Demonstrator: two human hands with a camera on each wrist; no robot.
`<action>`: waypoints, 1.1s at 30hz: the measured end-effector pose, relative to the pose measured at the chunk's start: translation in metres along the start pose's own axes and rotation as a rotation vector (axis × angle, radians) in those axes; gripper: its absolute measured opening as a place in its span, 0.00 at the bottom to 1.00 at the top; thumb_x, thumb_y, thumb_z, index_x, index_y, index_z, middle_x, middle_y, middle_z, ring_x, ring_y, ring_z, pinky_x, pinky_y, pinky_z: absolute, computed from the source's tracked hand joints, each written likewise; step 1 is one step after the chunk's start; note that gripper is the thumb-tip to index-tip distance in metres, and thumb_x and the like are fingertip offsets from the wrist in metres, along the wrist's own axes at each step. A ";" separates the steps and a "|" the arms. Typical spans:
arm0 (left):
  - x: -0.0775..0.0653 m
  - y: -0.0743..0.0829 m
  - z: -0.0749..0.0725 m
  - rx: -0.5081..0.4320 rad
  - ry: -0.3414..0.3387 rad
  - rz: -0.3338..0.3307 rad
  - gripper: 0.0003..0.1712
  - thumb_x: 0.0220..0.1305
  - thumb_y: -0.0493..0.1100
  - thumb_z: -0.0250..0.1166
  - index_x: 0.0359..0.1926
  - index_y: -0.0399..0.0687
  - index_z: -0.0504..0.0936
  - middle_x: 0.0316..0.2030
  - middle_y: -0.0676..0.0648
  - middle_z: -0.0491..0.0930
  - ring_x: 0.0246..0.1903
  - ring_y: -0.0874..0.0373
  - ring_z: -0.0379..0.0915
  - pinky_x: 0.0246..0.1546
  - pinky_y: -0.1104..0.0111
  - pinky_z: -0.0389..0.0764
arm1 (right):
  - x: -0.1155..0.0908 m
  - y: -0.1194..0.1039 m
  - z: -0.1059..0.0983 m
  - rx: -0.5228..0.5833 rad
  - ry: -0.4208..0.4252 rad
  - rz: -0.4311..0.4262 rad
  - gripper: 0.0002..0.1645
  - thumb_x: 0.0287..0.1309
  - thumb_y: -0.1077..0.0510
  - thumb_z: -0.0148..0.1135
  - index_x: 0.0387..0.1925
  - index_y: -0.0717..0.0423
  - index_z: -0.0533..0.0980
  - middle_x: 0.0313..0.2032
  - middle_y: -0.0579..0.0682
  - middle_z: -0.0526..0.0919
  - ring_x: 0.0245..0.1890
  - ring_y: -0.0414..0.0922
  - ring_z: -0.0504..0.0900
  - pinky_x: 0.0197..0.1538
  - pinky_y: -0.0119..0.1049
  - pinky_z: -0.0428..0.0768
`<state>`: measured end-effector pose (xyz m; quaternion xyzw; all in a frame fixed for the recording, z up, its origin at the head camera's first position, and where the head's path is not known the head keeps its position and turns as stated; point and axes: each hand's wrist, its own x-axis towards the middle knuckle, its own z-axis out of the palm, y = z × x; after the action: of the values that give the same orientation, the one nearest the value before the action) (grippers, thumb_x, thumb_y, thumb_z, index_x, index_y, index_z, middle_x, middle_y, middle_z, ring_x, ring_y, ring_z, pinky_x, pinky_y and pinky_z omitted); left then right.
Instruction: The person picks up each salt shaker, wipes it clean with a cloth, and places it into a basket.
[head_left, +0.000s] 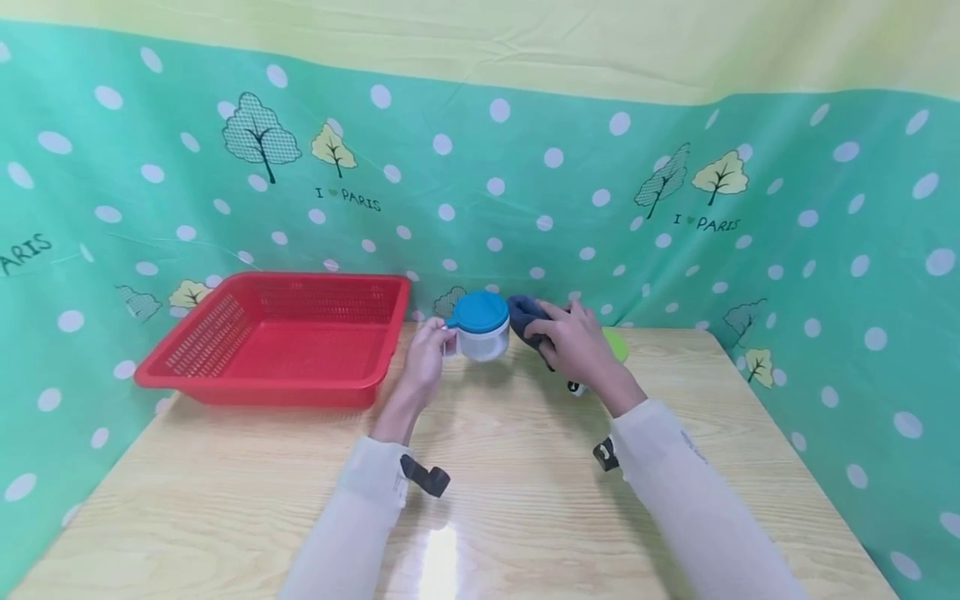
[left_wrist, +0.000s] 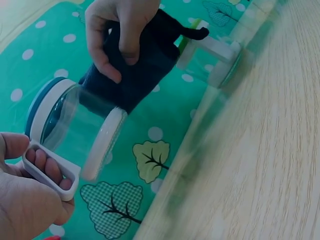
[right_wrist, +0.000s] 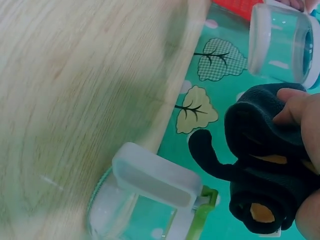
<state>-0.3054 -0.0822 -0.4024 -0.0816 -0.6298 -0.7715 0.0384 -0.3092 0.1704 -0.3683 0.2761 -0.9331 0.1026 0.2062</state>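
Observation:
A clear jar [head_left: 483,344] with a blue lid and a white base is raised above the table. My left hand [head_left: 426,354] grips its white handle [left_wrist: 71,174], fingers curled through the loop. To its right, my right hand [head_left: 579,343] pinches a dark navy fleece cloth piece [head_left: 525,318]. In the right wrist view this cloth [right_wrist: 265,117] shows rolled, tube-like openings with orange-yellow inside and a narrow strip hanging off. In the left wrist view the cloth overlaps the jar's side. A second clear jar [right_wrist: 150,200], with a green lid and white handle, stands partly hidden behind my right hand.
A red plastic basket [head_left: 300,396] with perforated walls stands on the left of the wooden table [head_left: 510,500]. Behind the table hangs a green dotted cloth [head_left: 555,192] printed with trees. Black straps [head_left: 425,477] are on both sleeves.

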 end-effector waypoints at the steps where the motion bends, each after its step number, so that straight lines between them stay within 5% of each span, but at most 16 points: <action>1: 0.000 0.000 0.000 -0.003 0.002 0.001 0.09 0.74 0.34 0.46 0.33 0.44 0.63 0.35 0.46 0.62 0.44 0.52 0.60 0.52 0.60 0.61 | -0.001 -0.001 -0.001 -0.002 0.008 -0.007 0.13 0.61 0.63 0.66 0.44 0.45 0.87 0.66 0.59 0.77 0.49 0.65 0.75 0.45 0.59 0.74; 15: 0.001 0.001 0.000 -0.011 0.003 -0.006 0.10 0.75 0.34 0.46 0.32 0.44 0.63 0.37 0.46 0.61 0.46 0.52 0.59 0.53 0.60 0.62 | -0.023 -0.014 -0.011 -0.006 0.042 -0.075 0.11 0.57 0.63 0.71 0.40 0.44 0.88 0.64 0.60 0.79 0.46 0.63 0.77 0.46 0.58 0.75; 24: 0.000 0.003 0.000 -0.012 -0.002 0.008 0.10 0.74 0.34 0.47 0.31 0.41 0.65 0.34 0.45 0.63 0.43 0.51 0.61 0.54 0.59 0.60 | -0.006 -0.006 -0.006 -0.007 0.053 -0.037 0.10 0.59 0.62 0.69 0.41 0.46 0.88 0.63 0.60 0.79 0.47 0.65 0.77 0.44 0.59 0.77; 33: -0.001 0.004 -0.002 0.000 0.000 -0.038 0.10 0.75 0.34 0.46 0.32 0.42 0.65 0.36 0.45 0.63 0.43 0.51 0.61 0.53 0.59 0.61 | 0.003 -0.005 0.001 -0.018 -0.028 0.012 0.11 0.63 0.60 0.67 0.45 0.45 0.88 0.65 0.60 0.77 0.48 0.66 0.76 0.45 0.58 0.74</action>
<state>-0.3037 -0.0850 -0.3994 -0.0697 -0.6313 -0.7720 0.0236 -0.3090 0.1650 -0.3672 0.2700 -0.9385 0.0916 0.1948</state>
